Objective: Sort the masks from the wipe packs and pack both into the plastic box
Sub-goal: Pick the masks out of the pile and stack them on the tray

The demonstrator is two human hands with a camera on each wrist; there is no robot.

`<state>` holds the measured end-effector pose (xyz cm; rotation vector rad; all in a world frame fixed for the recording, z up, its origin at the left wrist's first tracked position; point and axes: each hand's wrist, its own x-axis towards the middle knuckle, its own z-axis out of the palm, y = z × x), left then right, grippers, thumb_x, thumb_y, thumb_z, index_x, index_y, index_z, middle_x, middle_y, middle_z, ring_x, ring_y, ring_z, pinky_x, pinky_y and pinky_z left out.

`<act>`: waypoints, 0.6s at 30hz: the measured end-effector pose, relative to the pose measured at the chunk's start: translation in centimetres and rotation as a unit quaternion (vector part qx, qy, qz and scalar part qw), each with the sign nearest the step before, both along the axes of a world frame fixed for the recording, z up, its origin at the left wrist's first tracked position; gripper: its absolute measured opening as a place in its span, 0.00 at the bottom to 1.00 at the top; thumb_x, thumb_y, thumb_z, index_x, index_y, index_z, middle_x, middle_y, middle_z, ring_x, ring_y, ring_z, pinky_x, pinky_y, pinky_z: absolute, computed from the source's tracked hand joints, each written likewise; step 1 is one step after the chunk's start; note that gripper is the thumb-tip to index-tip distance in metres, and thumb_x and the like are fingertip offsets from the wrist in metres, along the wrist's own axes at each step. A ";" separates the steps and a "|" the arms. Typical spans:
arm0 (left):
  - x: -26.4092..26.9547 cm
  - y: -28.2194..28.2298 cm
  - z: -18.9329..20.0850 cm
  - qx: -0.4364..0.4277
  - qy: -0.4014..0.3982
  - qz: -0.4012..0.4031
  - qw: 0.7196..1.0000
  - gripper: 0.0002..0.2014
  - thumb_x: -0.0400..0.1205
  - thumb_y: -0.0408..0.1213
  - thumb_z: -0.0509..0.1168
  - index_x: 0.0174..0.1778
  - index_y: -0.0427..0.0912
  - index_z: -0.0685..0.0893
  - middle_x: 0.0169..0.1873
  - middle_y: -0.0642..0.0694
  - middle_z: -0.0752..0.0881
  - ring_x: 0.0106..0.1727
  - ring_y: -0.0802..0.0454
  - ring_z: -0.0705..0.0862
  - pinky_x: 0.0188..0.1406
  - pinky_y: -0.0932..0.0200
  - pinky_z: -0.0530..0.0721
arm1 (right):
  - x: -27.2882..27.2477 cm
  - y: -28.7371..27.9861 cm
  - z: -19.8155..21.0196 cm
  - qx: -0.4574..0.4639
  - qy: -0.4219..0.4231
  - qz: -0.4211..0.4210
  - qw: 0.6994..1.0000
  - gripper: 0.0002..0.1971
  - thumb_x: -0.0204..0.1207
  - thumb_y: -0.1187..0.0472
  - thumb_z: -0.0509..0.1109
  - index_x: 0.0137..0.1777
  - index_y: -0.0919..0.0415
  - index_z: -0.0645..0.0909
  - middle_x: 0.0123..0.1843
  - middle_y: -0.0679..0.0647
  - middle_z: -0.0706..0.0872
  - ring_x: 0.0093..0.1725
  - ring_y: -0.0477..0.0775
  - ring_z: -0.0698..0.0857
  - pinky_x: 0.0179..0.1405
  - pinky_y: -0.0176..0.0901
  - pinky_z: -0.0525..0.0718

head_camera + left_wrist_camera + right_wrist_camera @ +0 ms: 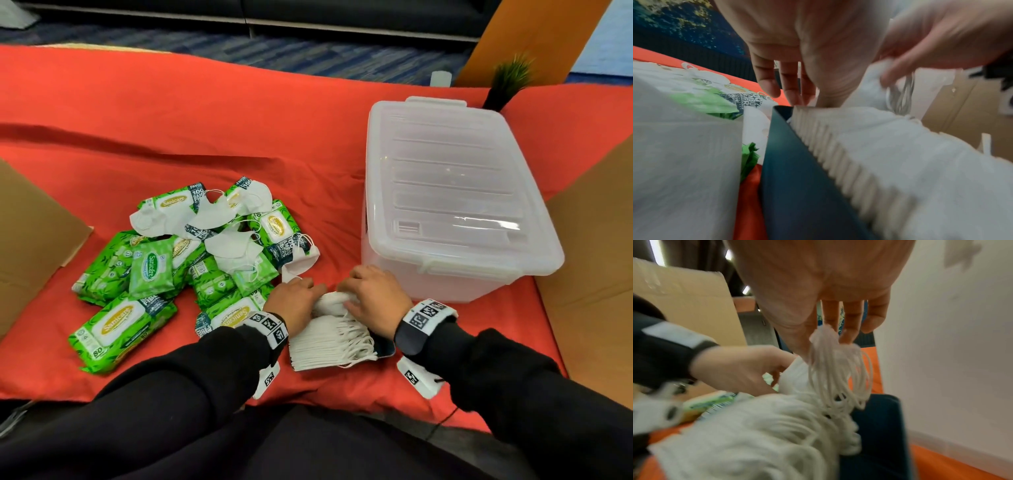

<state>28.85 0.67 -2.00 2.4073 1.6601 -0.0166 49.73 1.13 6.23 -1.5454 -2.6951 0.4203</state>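
Observation:
A stack of white masks [329,342] lies on the red cloth in front of me, partly inside a dark blue sleeve [385,349]. My left hand [301,296] holds the stack's far end, thumb on its edge [826,97]. My right hand [363,291] pinches a bunch of the ear loops [830,353] on the stack's right side. Further left lies a heap of green wipe packs [116,322] with loose white masks [236,250] scattered over it. The clear plastic box [445,192] stands at the right with its lid shut.
Cardboard flaps flank the cloth on the left [30,246] and right [596,274]. A small potted plant [510,82] stands behind the box. The box wall [951,353] is close beside my right hand.

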 end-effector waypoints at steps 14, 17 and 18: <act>-0.4 -3.2 2.4 -0.100 -0.028 -0.038 0.994 0.20 0.89 0.54 0.53 0.51 0.45 0.84 0.52 0.44 0.88 0.55 0.41 0.85 0.49 0.48 0.82 | 2.1 0.9 -7.3 0.027 -0.170 -0.048 0.984 0.11 0.54 0.56 0.84 0.37 0.45 0.91 0.36 0.46 0.86 0.42 0.60 0.83 0.44 0.54 0.77; 0.3 -3.8 2.0 -0.096 0.012 -0.036 0.995 0.23 0.89 0.57 0.50 0.50 0.44 0.82 0.52 0.43 0.87 0.55 0.40 0.85 0.49 0.47 0.82 | 2.2 0.8 -7.9 0.028 -0.152 -0.052 0.987 0.11 0.65 0.53 0.77 0.48 0.44 0.92 0.45 0.47 0.88 0.48 0.60 0.84 0.50 0.55 0.77; 0.3 -3.7 1.9 -0.098 0.009 -0.036 0.994 0.23 0.89 0.57 0.50 0.51 0.44 0.82 0.53 0.43 0.87 0.56 0.40 0.85 0.49 0.47 0.82 | 2.3 0.8 -7.8 0.018 -0.140 -0.059 0.988 0.13 0.70 0.53 0.73 0.55 0.44 0.90 0.50 0.47 0.89 0.53 0.59 0.84 0.55 0.55 0.74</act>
